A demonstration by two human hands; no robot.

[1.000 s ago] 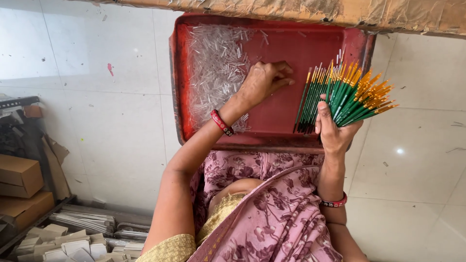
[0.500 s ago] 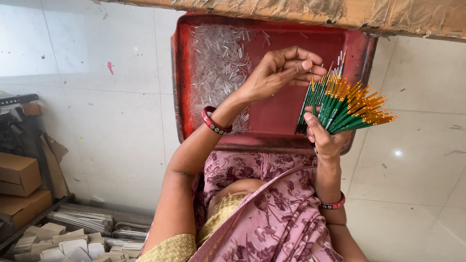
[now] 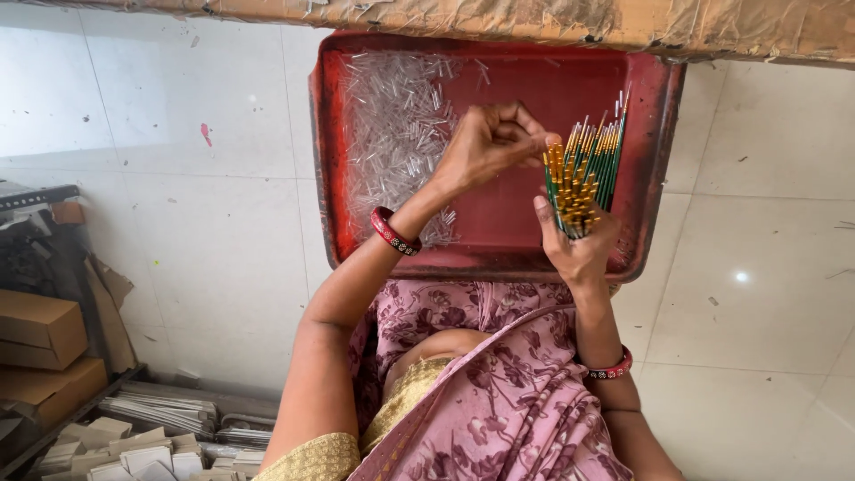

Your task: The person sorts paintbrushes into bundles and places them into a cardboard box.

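1. Since the earlier frame your left hand [image 3: 488,142] has come across from the loose tubes to the bundle's tips, fingers pinched together there.
2. Head view: your right hand [image 3: 577,245] is clamped on the bundle of green sticks with yellow tips [image 3: 583,174], upright over the red rectangular plastic tray [image 3: 650,160], near its right rim.
3. Clear plastic tubes [image 3: 392,134] fill the tray's left side; a brown cardboard edge [image 3: 534,20] borders the top.

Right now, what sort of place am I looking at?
Probably a small home workshop for hand assembly: a red tray of clear plastic caps on a tiled floor, and stacked cardboard boxes alongside.
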